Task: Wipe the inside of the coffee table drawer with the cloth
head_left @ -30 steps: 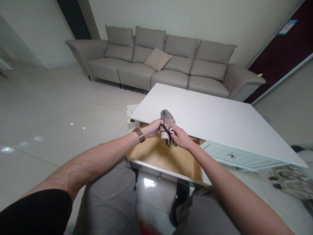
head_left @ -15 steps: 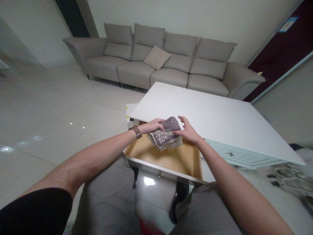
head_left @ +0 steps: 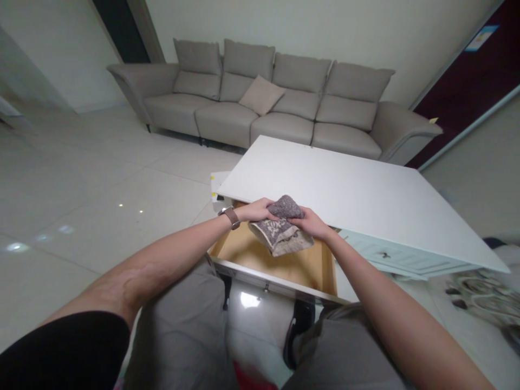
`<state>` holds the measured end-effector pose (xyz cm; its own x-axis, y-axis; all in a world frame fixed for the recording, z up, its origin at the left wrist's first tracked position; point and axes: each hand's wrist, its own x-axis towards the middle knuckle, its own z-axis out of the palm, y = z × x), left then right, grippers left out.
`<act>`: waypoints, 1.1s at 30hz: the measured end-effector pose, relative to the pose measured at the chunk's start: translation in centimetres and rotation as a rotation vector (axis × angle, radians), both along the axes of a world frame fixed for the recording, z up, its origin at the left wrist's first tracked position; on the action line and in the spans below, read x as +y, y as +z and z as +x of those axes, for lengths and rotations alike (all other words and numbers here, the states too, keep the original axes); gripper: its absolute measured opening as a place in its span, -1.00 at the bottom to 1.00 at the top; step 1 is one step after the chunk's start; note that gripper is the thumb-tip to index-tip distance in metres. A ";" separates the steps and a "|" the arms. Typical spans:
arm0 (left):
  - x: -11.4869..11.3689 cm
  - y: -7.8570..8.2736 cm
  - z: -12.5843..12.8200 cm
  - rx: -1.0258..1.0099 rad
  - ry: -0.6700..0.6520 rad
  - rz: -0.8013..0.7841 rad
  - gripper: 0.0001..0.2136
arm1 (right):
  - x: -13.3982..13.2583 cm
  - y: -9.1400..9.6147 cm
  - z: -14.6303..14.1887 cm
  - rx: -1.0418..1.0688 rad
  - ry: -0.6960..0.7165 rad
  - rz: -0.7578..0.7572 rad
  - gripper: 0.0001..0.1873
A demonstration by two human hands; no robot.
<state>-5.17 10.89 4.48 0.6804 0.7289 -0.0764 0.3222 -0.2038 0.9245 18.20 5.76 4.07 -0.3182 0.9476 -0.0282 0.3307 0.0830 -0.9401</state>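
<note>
Cloth (head_left: pixel 280 230), just one, folded and patterned, hangs above the open drawer (head_left: pixel 244 257), with folds that leave its long axis unclear. From its middle, the left hand (head_left: pixel 260 209) pinches it at about 10 o'clock and the right hand (head_left: pixel 312 222) between 2 and 3, so neither is clearly nearer. Outward, one white table (head_left: pixel 345 179) spreads from 11 to 3 o'clock, with one closed drawer (head_left: pixel 376 251) between 3 and 4. At 12 stands one sofa (head_left: pixel 227 120), bearing one loose cushion (head_left: pixel 262 96).
</note>
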 end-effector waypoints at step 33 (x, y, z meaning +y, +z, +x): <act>-3.1 -6.7 -5.7 0.661 0.211 0.485 -0.57 | -11.3 -3.1 -2.5 -1.022 0.437 -0.166 -0.30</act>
